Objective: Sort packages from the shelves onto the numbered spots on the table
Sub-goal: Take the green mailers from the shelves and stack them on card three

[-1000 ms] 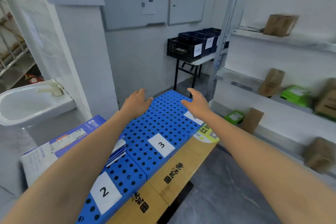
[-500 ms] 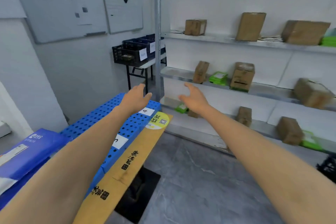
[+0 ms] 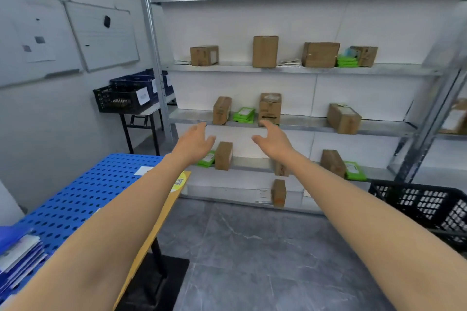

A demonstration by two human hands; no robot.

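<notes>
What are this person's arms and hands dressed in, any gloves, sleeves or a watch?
Nothing worn shows. The left hand and right hand are bare, no gloves, and no ring can be made out. Both forearms are bare to the picture's edge: no sleeve, watch or wristband.

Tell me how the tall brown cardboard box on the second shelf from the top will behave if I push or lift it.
The tall brown cardboard box stands on its narrow end, so a push near its top would probably tip it. Its flat, squared sides look stiff, so it should keep shape when gripped. Weight cannot be judged.
</notes>
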